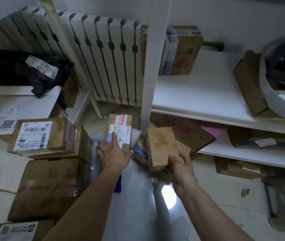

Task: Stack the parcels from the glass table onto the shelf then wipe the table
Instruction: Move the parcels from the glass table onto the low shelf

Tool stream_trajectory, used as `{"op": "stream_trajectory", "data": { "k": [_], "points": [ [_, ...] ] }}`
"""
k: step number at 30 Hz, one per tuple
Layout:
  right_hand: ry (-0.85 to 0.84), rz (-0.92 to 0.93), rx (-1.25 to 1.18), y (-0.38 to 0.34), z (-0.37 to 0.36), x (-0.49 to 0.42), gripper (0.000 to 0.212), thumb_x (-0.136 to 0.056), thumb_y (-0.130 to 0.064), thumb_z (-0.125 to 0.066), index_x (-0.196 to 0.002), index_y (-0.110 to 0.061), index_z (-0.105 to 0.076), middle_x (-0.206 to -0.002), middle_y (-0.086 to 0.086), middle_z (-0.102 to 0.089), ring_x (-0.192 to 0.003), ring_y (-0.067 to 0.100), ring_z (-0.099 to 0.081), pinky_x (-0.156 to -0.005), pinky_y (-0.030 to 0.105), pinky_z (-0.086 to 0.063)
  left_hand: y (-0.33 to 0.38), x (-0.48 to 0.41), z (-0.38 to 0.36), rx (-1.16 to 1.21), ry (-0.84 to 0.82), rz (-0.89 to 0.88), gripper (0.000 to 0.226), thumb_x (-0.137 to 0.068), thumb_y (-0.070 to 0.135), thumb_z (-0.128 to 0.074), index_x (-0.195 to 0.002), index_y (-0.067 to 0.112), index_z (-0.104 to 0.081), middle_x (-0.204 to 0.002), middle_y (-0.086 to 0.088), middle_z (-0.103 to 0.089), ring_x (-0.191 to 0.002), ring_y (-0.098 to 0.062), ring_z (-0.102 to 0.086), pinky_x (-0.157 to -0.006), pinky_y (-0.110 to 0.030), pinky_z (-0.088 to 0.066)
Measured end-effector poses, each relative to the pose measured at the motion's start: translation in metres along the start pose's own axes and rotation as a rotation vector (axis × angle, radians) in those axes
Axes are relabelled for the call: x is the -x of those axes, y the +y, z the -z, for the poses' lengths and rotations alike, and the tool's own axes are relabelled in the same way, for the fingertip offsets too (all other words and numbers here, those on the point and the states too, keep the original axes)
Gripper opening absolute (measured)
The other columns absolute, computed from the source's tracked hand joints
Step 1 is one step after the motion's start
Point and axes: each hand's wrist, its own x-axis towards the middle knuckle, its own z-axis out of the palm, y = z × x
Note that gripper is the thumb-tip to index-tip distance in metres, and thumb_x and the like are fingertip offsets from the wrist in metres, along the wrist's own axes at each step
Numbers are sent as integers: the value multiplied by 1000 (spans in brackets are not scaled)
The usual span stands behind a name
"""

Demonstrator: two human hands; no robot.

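Note:
My right hand [180, 168] grips a small plain brown parcel [160, 146] by its near end, tilted above the glass table [138, 206]. My left hand [113, 153] rests on a labelled brown parcel [120, 126] standing at the table's far side, forefinger stretched along its white label and thumb against its right edge. Several cardboard parcels [47, 186] are piled along the table's left side, the top one [40, 136] carrying a big white label. The white shelf [207, 94] stands to the right, with a taped box [180, 49] at its back.
A white radiator [103, 56] stands behind the table. A black plastic mail bag [25, 66] lies on a white box [16, 108] at far left. More boxes [249, 87] sit on the shelf boards, with a pink-sided box [195, 134] on the lower board. A lamp glare shows on the glass.

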Motion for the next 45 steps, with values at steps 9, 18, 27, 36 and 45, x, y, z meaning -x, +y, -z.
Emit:
{"op": "stream_trajectory", "data": {
  "k": [9, 18, 27, 36, 45],
  "points": [
    [80, 160, 141, 10, 5, -8, 37, -87, -32, -69, -118, -41, -50, -120, 1, -51, -110, 23, -58, -95, 42, -53, 6, -12, -12, 58, 38, 20, 102, -77, 50, -69, -150, 31, -1, -135, -21, -20, -122, -40, -26, -107, -43, -28],
    [199, 369, 436, -5, -2, 27, 43, -87, -40, -65, -129, -39, -52, -140, 3, -46, -132, 25, -35, -109, 39, -29, 8, 46, 18, 285, 229, -48, 98, -76, 41, -70, -151, 34, -7, -140, -19, -12, -121, -37, -22, -104, -41, -32],
    [81, 855, 592, -20, -27, 101, 28, -90, -27, -65, -117, -26, -62, -122, -8, -52, -118, 13, -46, -105, 35, -37, -24, 123, 91, 685, 123, -308, 89, -80, 39, -68, -146, 53, -10, -143, 2, -21, -129, -16, -30, -109, -29, -29],
    [-531, 201, 214, -35, -28, 155, 68, -69, -75, -55, -117, -29, -68, -106, -4, -75, -98, 16, -67, -84, 35, -47, -49, 158, 149, 1318, -328, -253, 33, -95, 26, -46, -124, 38, -55, -111, 10, -69, -103, -7, -62, -79, -27, -49],
    [-597, 233, 229, -35, -2, 182, 92, -63, -33, -89, -140, -29, -40, -123, 8, -62, -104, 26, -66, -71, 33, -58, -57, 185, 164, 1147, -391, -293, 33, -98, 18, -43, -115, 41, -60, -98, 14, -71, -87, -6, -64, -82, -29, -47]
  ]
}}
